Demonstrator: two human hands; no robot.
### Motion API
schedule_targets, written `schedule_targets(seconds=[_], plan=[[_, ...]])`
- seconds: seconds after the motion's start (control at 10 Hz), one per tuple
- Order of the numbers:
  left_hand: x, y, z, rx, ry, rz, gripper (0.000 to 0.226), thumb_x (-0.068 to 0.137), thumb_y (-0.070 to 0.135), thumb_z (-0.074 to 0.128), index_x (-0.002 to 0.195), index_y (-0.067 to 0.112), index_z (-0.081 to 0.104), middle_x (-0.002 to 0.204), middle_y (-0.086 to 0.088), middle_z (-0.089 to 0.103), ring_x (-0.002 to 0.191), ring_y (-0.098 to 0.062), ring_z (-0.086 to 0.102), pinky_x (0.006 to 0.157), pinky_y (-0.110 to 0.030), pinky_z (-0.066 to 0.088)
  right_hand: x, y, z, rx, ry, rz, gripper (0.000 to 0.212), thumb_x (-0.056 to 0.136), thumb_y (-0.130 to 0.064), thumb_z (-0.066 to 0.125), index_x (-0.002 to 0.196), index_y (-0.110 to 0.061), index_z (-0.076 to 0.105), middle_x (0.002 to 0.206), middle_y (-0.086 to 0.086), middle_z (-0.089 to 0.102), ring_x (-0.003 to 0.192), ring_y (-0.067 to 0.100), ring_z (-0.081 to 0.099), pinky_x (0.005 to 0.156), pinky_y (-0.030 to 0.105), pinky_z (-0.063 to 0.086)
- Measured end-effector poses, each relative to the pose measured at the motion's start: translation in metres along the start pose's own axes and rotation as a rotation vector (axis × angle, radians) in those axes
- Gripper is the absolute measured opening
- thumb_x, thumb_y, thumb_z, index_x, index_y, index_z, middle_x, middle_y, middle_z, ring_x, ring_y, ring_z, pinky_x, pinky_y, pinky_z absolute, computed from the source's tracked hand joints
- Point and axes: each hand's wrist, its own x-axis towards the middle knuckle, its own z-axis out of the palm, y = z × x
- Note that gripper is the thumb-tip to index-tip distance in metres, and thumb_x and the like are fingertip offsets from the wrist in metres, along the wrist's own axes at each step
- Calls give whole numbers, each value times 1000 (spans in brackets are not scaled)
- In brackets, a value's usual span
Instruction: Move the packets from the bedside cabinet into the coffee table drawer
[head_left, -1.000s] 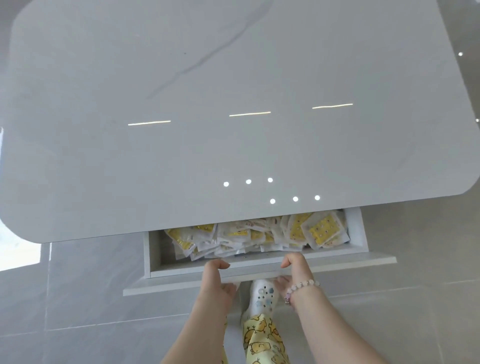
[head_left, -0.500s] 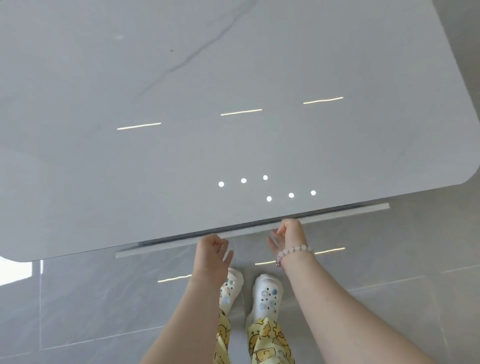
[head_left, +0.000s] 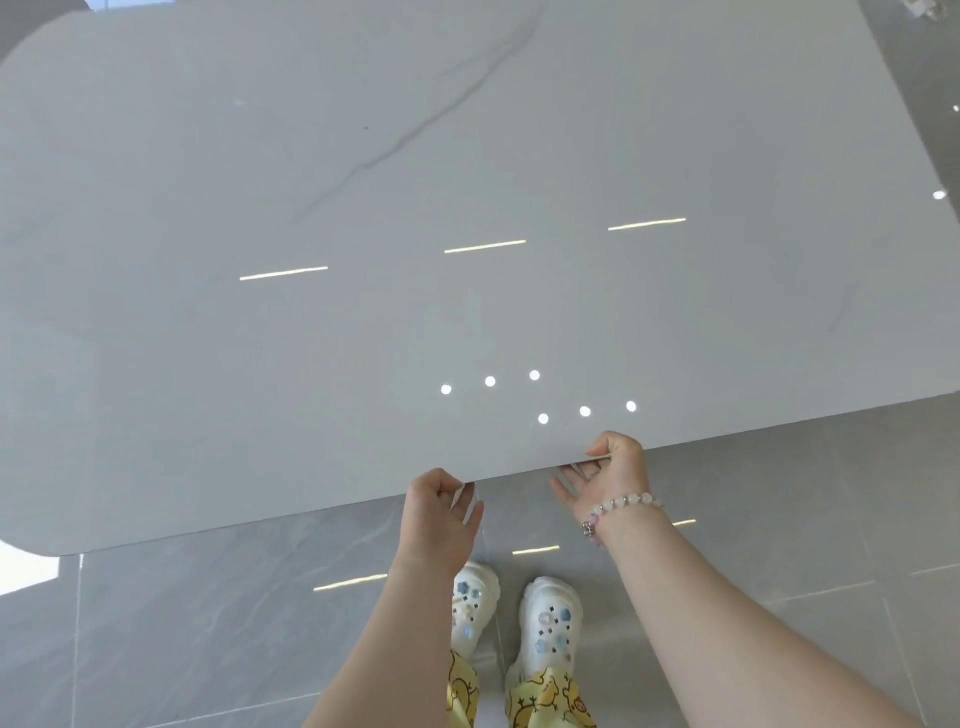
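The coffee table (head_left: 467, 182) has a glossy pale grey marble top that fills most of the view. Its drawer is pushed fully in under the top, so neither the drawer nor the packets show. My left hand (head_left: 439, 512) is at the table's front edge with its fingers curled and the fingertips tucked under the edge; nothing shows in it. My right hand (head_left: 608, 473), with a bead bracelet on the wrist, is a little to the right at the same edge, palm turned up, fingers loosely spread and thumb against the rim.
Grey floor tiles (head_left: 208, 623) lie in front of the table. My feet in white clogs (head_left: 550, 623) stand just below my hands, close to the table's edge. The bedside cabinet is out of view.
The drawer, open and full of yellow-and-white packets a second ago, has slid in under the tabletop. Both hands followed it forward to the table's edge.
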Motion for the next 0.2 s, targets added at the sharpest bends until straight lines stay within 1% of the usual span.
schedule_targets(seconds=[0.1, 0.2], plan=[[-9, 13, -1, 145, 12, -46, 13, 86, 11, 49, 97, 6, 52, 100, -7, 54, 107, -24, 53, 95, -34, 40, -9, -7, 7, -299, 57, 46, 20, 72, -19, 52, 88, -8, 57, 106, 8, 60, 89, 23, 60, 93, 35, 45], [-40, 36, 3, 417, 151, 34, 26, 87, 18, 55, 110, 6, 52, 114, -10, 56, 103, -24, 55, 86, -32, 42, -47, -25, 23, -655, 155, -78, 38, 83, -23, 56, 117, -5, 55, 105, 11, 56, 89, 26, 55, 79, 30, 44]])
